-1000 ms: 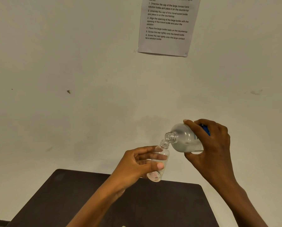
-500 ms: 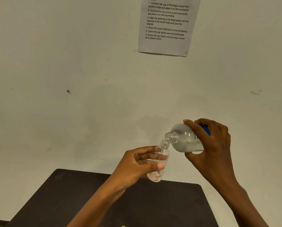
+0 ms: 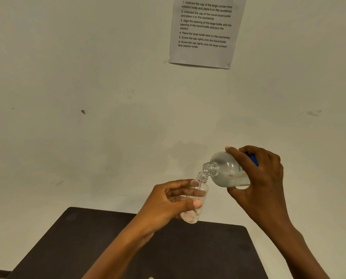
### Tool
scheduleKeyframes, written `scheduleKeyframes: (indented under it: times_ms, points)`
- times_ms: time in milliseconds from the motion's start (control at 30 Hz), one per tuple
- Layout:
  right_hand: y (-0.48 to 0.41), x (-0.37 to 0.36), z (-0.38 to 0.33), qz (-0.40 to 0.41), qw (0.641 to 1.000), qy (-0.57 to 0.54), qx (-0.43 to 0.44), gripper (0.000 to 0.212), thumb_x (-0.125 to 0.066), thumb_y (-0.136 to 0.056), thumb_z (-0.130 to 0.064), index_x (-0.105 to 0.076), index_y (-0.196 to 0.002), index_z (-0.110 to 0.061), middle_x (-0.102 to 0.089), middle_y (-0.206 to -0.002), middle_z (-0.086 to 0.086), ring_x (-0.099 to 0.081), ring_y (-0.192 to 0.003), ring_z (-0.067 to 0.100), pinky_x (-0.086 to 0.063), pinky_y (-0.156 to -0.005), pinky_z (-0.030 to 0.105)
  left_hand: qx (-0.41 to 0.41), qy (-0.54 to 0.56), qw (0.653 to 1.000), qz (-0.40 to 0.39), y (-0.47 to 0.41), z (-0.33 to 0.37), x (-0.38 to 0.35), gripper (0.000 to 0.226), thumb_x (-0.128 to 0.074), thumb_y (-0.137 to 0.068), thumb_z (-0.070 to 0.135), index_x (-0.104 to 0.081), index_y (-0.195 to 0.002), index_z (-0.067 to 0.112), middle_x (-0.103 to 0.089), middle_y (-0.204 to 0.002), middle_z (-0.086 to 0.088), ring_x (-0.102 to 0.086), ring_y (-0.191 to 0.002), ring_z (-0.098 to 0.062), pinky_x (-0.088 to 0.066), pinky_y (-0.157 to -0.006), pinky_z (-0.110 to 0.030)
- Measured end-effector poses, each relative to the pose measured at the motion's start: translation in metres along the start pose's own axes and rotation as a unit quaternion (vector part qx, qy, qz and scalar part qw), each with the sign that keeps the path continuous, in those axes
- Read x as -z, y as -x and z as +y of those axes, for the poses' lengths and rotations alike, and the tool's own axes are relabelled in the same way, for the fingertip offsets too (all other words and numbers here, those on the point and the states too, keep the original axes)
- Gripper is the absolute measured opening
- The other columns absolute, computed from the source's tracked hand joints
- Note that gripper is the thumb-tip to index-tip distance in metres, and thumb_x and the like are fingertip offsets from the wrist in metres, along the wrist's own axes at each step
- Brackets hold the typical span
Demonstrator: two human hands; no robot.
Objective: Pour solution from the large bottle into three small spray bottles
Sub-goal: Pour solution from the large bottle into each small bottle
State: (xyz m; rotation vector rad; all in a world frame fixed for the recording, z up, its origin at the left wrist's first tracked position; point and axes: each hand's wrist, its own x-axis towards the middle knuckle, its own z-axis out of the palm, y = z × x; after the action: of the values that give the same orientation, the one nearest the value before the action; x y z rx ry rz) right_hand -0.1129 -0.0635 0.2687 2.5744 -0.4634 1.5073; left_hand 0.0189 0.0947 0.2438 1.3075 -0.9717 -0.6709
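Observation:
My left hand (image 3: 171,200) grips a small clear bottle (image 3: 196,198), uncapped, held upright with a slight tilt above the dark table (image 3: 87,238). Its lower part holds some clear liquid. My right hand (image 3: 256,178) grips the large clear bottle (image 3: 226,170), which has a blue label and lies tipped to the left. The large bottle's open threaded neck sits right above and against the small bottle's mouth. Liquid lies in the large bottle's lower side. No other spray bottles or caps are in view.
A pale wall fills most of the view behind the hands. A printed instruction sheet (image 3: 204,31) hangs on it, upper right of centre. The dark table ends at the wall; its far edge runs just below the hands.

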Motion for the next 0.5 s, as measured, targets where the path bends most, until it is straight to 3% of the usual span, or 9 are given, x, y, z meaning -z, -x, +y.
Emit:
scheduleKeyframes:
  times_ms: [267,500]
  points:
    - [-0.0002,-0.0005,-0.0001,0.001,1.0,0.001,0.0,0.082,-0.086,-0.052,-0.011,-0.047,-0.122,-0.027,-0.056,-0.111,0.011,-0.038,-0.108,0.026,-0.032,-0.087,0.036,-0.001,0.005,1.0,-0.005,-0.0003,-0.0002,0.0012,0.034,-0.071,-0.075,0.01,-0.064,-0.103,0.027,-0.073,-0.099,0.007,-0.069,-0.093,-0.009,-0.058,-0.071,-0.025]
    - [-0.0003,-0.0005,-0.0003,0.0,1.0,0.002,-0.002,0.082,-0.086,-0.052,-0.011,-0.047,-0.123,-0.027,-0.056,-0.111,0.011,-0.038,-0.108,0.026,-0.031,-0.087,0.036,0.0,0.006,1.0,-0.003,-0.0005,-0.0004,0.0011,0.034,-0.071,-0.075,0.011,-0.063,-0.104,0.028,-0.073,-0.101,0.007,-0.069,-0.094,-0.01,-0.058,-0.074,-0.027]
